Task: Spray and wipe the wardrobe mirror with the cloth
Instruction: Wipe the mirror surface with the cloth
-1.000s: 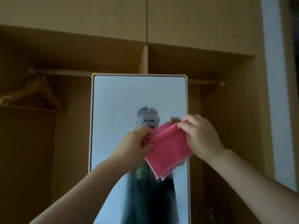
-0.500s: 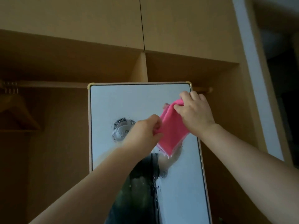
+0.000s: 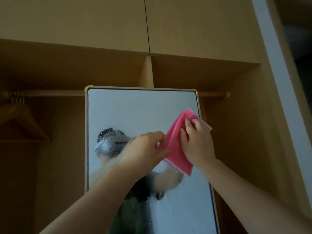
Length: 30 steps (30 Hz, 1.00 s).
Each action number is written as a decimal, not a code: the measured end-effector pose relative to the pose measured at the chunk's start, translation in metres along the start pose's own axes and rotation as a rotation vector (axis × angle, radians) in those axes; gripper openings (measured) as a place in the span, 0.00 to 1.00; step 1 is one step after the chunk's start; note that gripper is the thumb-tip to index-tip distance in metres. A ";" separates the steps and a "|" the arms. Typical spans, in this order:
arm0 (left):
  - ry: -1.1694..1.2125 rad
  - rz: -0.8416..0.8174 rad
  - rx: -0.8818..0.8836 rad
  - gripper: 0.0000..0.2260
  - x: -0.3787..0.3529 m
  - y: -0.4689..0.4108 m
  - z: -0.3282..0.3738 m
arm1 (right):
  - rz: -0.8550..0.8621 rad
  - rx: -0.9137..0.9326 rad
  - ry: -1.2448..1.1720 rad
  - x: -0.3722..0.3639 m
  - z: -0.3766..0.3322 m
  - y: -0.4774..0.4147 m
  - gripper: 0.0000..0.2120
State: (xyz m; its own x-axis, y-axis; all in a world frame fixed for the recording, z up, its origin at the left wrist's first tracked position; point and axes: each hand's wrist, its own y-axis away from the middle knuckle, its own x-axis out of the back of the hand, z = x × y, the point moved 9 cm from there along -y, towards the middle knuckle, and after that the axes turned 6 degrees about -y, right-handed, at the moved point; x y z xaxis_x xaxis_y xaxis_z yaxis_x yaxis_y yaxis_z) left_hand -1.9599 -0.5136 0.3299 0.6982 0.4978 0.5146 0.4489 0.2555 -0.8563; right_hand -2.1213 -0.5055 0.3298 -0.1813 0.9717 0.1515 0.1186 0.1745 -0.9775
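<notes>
A tall mirror [image 3: 135,112] with a pale frame and brass corners stands in front of the open wardrobe. Spray droplets speckle its glass around the reflected person. A folded pink cloth [image 3: 175,146] lies against the mirror's right side, near the right frame edge. My right hand [image 3: 197,144] lies flat over the cloth with fingers spread, pressing it to the glass. My left hand [image 3: 148,147] pinches the cloth's lower left edge between thumb and fingers. No spray bottle is in view.
The wardrobe's wooden divider [image 3: 146,71] rises behind the mirror. A hanging rail [image 3: 50,92] runs across at mirror-top height, with wooden hangers [image 3: 22,119] at the far left. A white wall strip [image 3: 278,65] borders the wardrobe on the right.
Both hands carried the pink cloth up and right, from the mirror's middle to its right edge. My right hand went from pinching the cloth to lying flat on it. My view tilted upward.
</notes>
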 end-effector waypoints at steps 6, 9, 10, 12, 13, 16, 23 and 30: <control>-0.220 0.277 -0.040 0.04 0.048 0.019 -0.019 | -0.054 -0.068 0.047 -0.026 -0.002 0.019 0.28; -0.354 0.363 -0.047 0.03 0.074 0.030 -0.034 | -0.084 -0.059 0.050 -0.034 -0.003 0.020 0.30; -0.384 0.392 -0.022 0.03 0.083 0.034 -0.042 | -0.088 -0.052 0.051 -0.035 -0.003 0.019 0.31; -0.397 0.440 0.098 0.08 0.098 0.044 -0.064 | -0.090 -0.034 0.060 -0.035 -0.003 0.017 0.33; -0.375 0.461 0.176 0.10 0.104 0.049 -0.075 | -0.096 -0.025 0.072 -0.036 -0.003 0.016 0.33; -0.321 0.485 0.327 0.16 0.108 0.063 -0.095 | -0.113 0.000 0.095 -0.037 -0.003 0.011 0.33; -0.087 0.411 0.471 0.17 0.086 0.071 -0.118 | -0.133 0.093 0.107 -0.040 0.002 -0.008 0.32; 0.149 0.482 0.562 0.10 0.074 0.075 -0.140 | -0.135 0.168 0.129 -0.044 0.007 -0.048 0.31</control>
State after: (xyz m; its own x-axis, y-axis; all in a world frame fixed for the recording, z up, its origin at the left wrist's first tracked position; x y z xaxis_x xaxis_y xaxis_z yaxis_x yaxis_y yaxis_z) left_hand -1.7961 -0.5737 0.3105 0.8310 0.5546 0.0438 -0.2497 0.4422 -0.8615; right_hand -2.1263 -0.5583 0.3693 -0.0575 0.9554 0.2896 -0.0639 0.2859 -0.9561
